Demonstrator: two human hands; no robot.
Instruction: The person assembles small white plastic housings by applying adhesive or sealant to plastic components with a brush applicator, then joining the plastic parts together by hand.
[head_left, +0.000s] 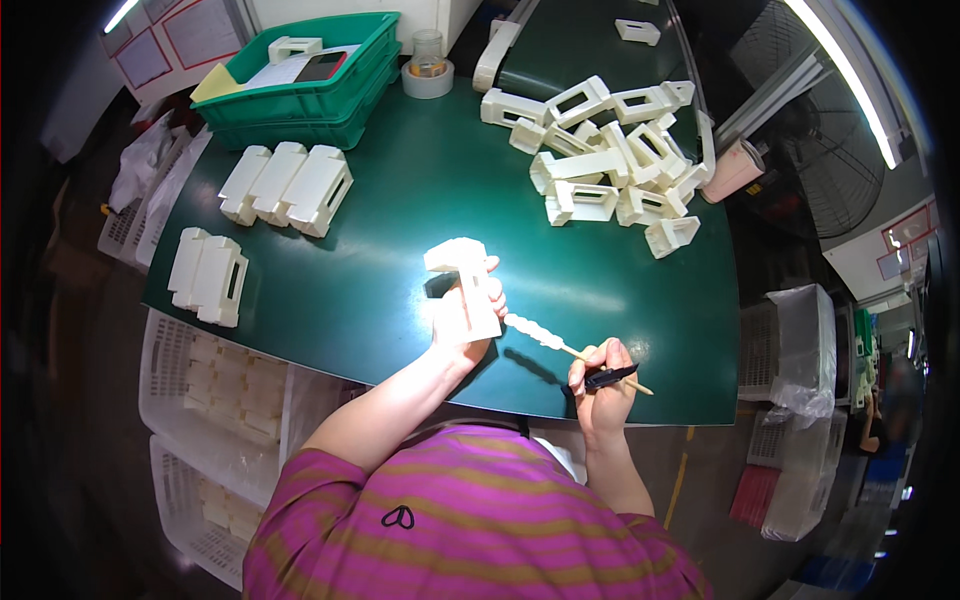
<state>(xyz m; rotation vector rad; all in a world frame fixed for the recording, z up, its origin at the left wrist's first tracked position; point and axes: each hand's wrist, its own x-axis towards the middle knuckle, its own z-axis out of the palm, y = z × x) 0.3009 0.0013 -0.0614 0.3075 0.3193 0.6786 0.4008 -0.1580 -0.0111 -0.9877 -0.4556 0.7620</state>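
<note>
- Spreading under both sets of fingers, the green table is catching a bright glare.
- Beyond the right fingers, a dark conveyor belt is running out of view at the top.
- Far right of the left fingers, past their tips, a pile of cream parts is sprawling, its lower pieces hiding under others.
- Off to the fingers' far left, stacked green trays are sitting, a paper inside showing writing too small to read.
- Higher and further left of the fingers, red-bordered sheets are hanging, their print blurring.
- The left hand is gripping, its fingers closing around a frame; glare is washing out the palm.
- The right hand is pinching, fingers bunching narrow around a stick and something black.
- Here's the piece in play: the cream frame is standing up from the left fingers, its lower part hiding behind glare.
- The white-tipped stick is pointing from the right fingers toward the left, its tip ending just beside the frame.
- Between the right fingers, a slim black tool is lying across the stick, partly covered; its kind is staying unclear.
</note>
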